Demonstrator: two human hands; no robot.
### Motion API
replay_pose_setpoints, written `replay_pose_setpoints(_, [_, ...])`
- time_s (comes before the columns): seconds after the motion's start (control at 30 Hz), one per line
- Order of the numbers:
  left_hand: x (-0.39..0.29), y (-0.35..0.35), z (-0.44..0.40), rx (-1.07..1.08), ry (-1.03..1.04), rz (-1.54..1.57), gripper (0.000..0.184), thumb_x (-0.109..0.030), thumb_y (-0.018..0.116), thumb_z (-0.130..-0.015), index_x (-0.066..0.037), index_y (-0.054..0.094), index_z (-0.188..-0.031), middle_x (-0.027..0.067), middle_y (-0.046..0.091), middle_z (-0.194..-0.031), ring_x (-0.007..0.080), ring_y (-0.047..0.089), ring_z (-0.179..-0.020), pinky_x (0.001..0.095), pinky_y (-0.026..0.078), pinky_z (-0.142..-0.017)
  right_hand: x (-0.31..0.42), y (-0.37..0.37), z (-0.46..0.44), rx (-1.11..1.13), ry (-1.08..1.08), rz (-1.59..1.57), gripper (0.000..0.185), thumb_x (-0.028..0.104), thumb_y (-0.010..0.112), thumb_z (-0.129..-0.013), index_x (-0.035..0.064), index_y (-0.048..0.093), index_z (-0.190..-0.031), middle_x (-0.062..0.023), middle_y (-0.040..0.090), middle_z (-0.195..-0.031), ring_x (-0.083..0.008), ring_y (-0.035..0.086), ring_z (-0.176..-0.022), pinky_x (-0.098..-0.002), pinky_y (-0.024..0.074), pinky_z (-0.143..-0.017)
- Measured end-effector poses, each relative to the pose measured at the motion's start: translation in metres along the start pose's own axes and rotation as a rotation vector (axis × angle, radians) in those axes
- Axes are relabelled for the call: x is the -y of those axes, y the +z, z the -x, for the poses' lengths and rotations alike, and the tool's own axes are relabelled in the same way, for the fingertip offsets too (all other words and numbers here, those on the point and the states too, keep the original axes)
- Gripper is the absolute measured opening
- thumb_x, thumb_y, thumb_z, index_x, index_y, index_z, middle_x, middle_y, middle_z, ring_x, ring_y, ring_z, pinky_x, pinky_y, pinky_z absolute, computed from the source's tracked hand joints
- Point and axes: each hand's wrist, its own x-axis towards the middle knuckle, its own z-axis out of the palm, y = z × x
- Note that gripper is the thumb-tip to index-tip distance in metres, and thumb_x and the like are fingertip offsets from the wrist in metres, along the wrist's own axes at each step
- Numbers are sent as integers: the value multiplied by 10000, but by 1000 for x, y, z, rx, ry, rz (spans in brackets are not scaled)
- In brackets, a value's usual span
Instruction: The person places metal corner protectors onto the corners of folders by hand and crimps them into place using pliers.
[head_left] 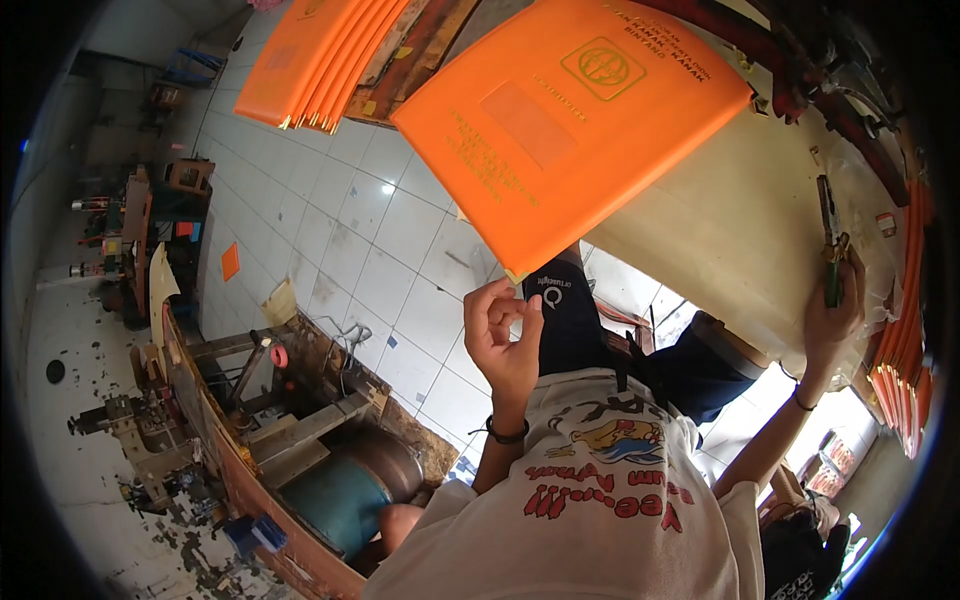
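A large orange folder with gold print lies at the front edge of the table, one corner jutting out toward me. That corner carries a small gold metal corner piece. Just below it is my left hand, its fingers curled in toward the thumb; whatever sits between the fingertips is too small to make out. On the right, my right hand is wrapped round pliers with green handles, their jaws pointing away from me over the table.
Stacked orange folders stand at the upper left, and more orange folders at the far right. The tabletop is pale yellow. Left of me is a worn wooden frame with a blue-green cylinder. Behind on the right, another person is partly visible.
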Motion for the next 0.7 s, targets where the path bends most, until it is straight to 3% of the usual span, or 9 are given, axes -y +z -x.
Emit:
replay_pose_setpoints(0.33, [6, 0, 2, 2, 19, -3, 384, 117, 672, -835, 14, 524, -1174, 85, 506, -1025, 89, 593, -695, 238, 546, -617, 2, -1, 0, -7, 15, 19, 219, 102, 625, -885, -6, 677, -1068, -167, 643, -1214, -331, 672, -1037, -410, 558, -833])
replay_pose_setpoints(0.43, [8, 1, 3, 17, -6, 14, 474, 112, 668, -840, 25, 501, -1274, 91, 502, -1036, 95, 597, -719, 238, 559, -622, 5, 0, -2, -17, -12, 16, 212, 107, 625, -891, -8, 676, -1061, -170, 643, -1211, -333, 674, -1034, -413, 560, -828])
replay_pose_setpoints(0.53, [-4, 7, 1, -13, 1, 59, 582, 125, 663, -843, 51, 458, -1383, 116, 528, -1074, 81, 610, -786, 210, 540, -705, 5, -1, -3, -24, -27, 21, 202, 115, 623, -896, -6, 679, -1047, -178, 643, -1206, -336, 673, -1033, -416, 561, -823])
replay_pose_setpoints(0.7, [1, 8, 8, 94, 68, -47, 690, 128, 664, -835, 53, 378, -1458, 165, 556, -1127, 84, 600, -772, 199, 544, -664, 6, -1, -3, -19, -14, 44, 189, 130, 617, -901, 1, 681, -1023, -195, 644, -1194, -342, 673, -1031, -426, 562, -816])
